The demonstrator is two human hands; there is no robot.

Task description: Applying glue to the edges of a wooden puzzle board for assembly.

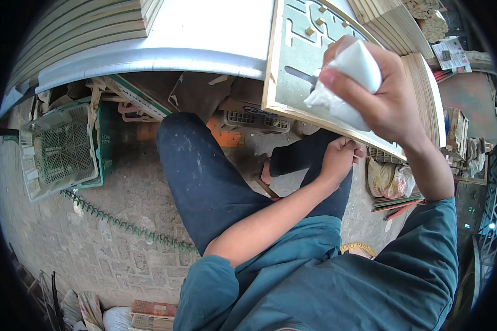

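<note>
My right hand (394, 91) is wrapped round a crumpled white plastic bag (360, 65), its smooth rounded end up and its loose folds hanging past the thumb. Below that hand is a grey-green slotted board (292, 52) with a light wooden frame, its near corner jutting past the table edge. Several small wooden blocks (310, 31) stand on the board's far part. My left hand (339, 160) rests low by my right thigh, just under the board's near edge. Its fingers are curled closed, and what they hold, if anything, is hidden.
Stacked wooden strips (88, 27) lie on the white tabletop (210, 33) at the left, and thin boards (425, 91) are stacked at the right. Plastic crates (61, 149) stand at the left. A green coiled hose (121, 222) crosses the brick floor. Sacks (392, 179) sit at the right.
</note>
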